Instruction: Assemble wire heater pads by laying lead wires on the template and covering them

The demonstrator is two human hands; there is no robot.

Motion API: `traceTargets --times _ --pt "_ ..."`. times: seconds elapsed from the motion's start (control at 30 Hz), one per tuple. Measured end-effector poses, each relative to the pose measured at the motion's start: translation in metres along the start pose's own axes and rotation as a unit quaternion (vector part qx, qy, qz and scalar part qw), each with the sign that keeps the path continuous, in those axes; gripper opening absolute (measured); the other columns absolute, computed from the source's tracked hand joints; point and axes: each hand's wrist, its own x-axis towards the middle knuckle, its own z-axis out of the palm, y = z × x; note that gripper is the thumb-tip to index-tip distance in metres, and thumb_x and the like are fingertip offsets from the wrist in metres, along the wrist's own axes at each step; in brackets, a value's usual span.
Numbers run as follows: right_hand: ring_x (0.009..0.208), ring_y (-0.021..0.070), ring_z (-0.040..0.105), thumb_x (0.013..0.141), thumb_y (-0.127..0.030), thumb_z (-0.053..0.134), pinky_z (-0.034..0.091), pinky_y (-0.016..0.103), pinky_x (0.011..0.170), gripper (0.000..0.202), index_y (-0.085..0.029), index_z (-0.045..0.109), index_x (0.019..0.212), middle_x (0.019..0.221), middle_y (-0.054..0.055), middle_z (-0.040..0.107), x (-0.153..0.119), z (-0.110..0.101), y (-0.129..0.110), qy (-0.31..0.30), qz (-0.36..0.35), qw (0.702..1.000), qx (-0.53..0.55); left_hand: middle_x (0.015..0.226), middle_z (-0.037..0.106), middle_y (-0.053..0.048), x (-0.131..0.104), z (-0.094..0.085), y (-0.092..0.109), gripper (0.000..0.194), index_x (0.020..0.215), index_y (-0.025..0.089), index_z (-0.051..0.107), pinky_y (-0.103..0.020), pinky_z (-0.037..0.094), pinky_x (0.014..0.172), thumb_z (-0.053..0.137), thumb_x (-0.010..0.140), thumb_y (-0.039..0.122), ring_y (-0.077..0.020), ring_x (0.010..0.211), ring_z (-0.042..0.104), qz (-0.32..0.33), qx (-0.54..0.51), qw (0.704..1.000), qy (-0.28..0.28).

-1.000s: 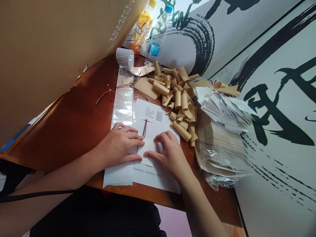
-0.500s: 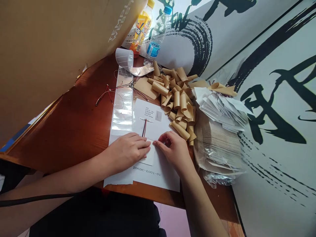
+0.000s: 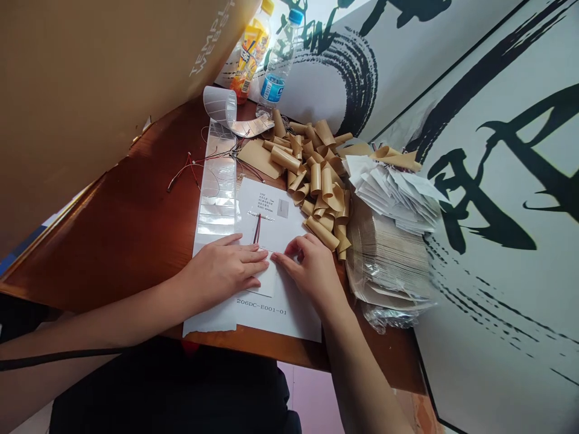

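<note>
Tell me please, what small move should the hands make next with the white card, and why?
Probably the right hand should press down the card's upper right corner: its thumb is already by that corner, and the left hand lies flat over the card, so it could steady it.

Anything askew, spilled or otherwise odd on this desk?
Mildly untidy: thin wires lie tangled across the clear label strip, and white paper slips splay unevenly atop the plastic-wrapped stack. No spill is visible.

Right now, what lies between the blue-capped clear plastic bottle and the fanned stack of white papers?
Head view: a heap of curled brown paper pieces separates the bottle from the white papers.
</note>
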Motion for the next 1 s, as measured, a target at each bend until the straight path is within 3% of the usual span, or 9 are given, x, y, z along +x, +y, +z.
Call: traceTargets --times 0.2,0.4,0.5,0.63,0.77,0.87,1.0 --pt "0.069 0.0183 0.049 0.082 -0.053 0.069 0.037 0.031 0.063 0.042 -0.023 0.044 0.067 0.077 0.001 0.051 0.0 -0.003 0.003 -0.017 -0.018 0.999 -0.029 0.142 0.061 -0.002 0.0 -0.002 -0.004 0.053 0.133 0.029 0.061 -0.045 0.04 0.115 0.074 0.085 0.045 -0.0208 0.133 0.057 -0.019 -0.031 0.999 -0.027" --pt "0.077 0.022 0.052 0.078 -0.059 0.074 0.041 0.033 0.068 0.044 -0.023 0.05 0.072 0.083 0.004 0.055 -0.001 -0.003 0.003 -0.055 -0.019 0.997 -0.044 0.137 0.065 -0.001 0.003 -0.012 -0.002 0.041 0.128 0.029 0.065 -0.042 0.045 0.108 0.07 0.089 0.041 -0.0212 0.127 0.061 -0.017 -0.059 0.998 -0.031" --pt "0.079 0.0237 0.052 0.079 -0.06 0.073 0.041 0.034 0.07 0.044 -0.023 0.05 0.072 0.083 0.005 0.057 -0.002 -0.002 0.003 -0.052 -0.025 0.996 -0.065 0.129 0.07 0.0 0.01 -0.02 -0.004 0.03 0.119 0.029 0.07 -0.036 0.05 0.096 0.069 0.09 0.035 -0.0202 0.116 0.068 -0.019 -0.056 0.997 -0.047" --pt "0.082 0.0247 0.054 0.075 -0.061 0.075 0.041 0.035 0.071 0.045 -0.022 0.053 0.081 0.088 0.007 0.061 -0.003 -0.002 0.0 -0.053 -0.03 0.996 -0.065 0.117 0.076 0.003 0.029 -0.035 -0.011 0.024 0.103 0.029 0.076 -0.031 0.051 0.081 0.078 0.079 0.035 -0.0209 0.1 0.072 -0.039 -0.059 0.991 -0.116" --pt "0.084 0.0258 0.056 0.075 -0.059 0.077 0.041 0.036 0.073 0.044 -0.022 0.053 0.081 0.089 0.006 0.062 -0.004 -0.001 -0.003 -0.06 -0.025 0.996 -0.069 0.092 0.079 0.002 0.059 -0.048 -0.026 0.02 0.095 0.027 0.078 -0.027 0.048 0.074 0.076 0.076 0.022 -0.0178 0.086 0.072 -0.092 -0.121 0.973 -0.173" --pt "0.083 0.0251 0.055 0.075 -0.058 0.077 0.039 0.035 0.072 0.043 -0.022 0.053 0.08 0.088 0.006 0.062 -0.004 0.002 -0.003 -0.047 -0.021 0.997 -0.061 0.09 0.075 -0.002 0.076 -0.047 -0.039 0.023 0.096 0.023 0.077 -0.026 0.047 0.07 0.075 0.073 0.021 -0.0178 0.081 0.069 -0.132 -0.113 0.973 -0.15" --pt "0.084 0.0254 0.055 0.075 -0.058 0.077 0.036 0.035 0.072 0.042 -0.023 0.054 0.08 0.089 0.005 0.062 -0.004 0.004 -0.004 -0.049 -0.002 0.997 -0.053 0.115 0.066 -0.009 0.08 -0.036 -0.049 0.032 0.113 0.02 0.073 -0.034 0.049 0.088 0.065 0.085 0.034 -0.0233 0.104 0.064 -0.149 -0.088 0.983 -0.061"
